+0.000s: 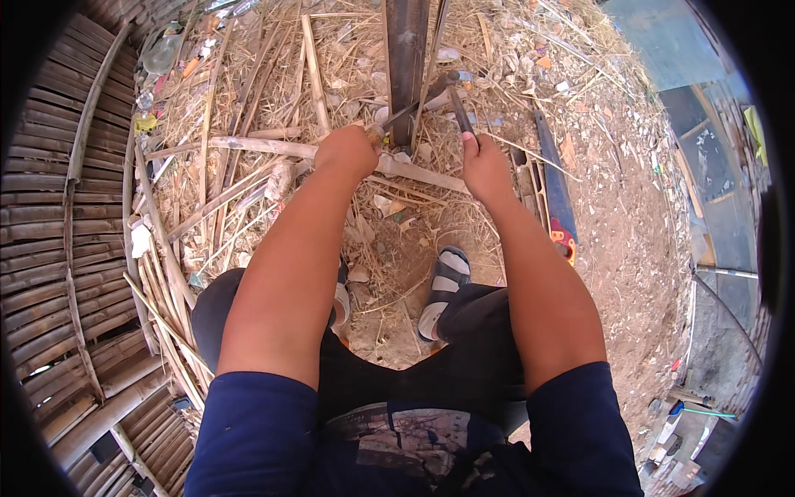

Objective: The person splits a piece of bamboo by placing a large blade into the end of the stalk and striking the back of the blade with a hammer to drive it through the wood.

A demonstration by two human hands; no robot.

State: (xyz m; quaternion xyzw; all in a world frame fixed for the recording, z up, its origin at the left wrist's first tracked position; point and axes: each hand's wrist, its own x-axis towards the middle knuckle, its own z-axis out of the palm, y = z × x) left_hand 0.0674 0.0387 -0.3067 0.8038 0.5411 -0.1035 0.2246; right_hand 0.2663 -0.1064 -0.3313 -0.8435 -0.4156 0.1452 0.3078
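Note:
My left hand (pixel 348 151) is closed around the wooden handle of a narrow dark blade (pixel 400 115), probably a knife. The blade reaches across the front of an upright dark post (pixel 406 62) to a thin bamboo strip (pixel 428 83) beside it. In my right hand (pixel 487 170) is the dark handle of a hammer (pixel 460 110). Its head lies close to the blade's far end; I cannot tell whether they touch. Below both hands, a pale bamboo pole (pixel 414 172) crosses the ground.
A handsaw (pixel 556 186) with an orange and black handle lies right of my right hand. Split bamboo pieces (pixel 315 74) and straw litter the ground. A slatted bamboo wall (pixel 50 207) rises at left. Grey-blue sheets (pixel 662 45) line the far right. My sandalled foot (pixel 445 290) is below.

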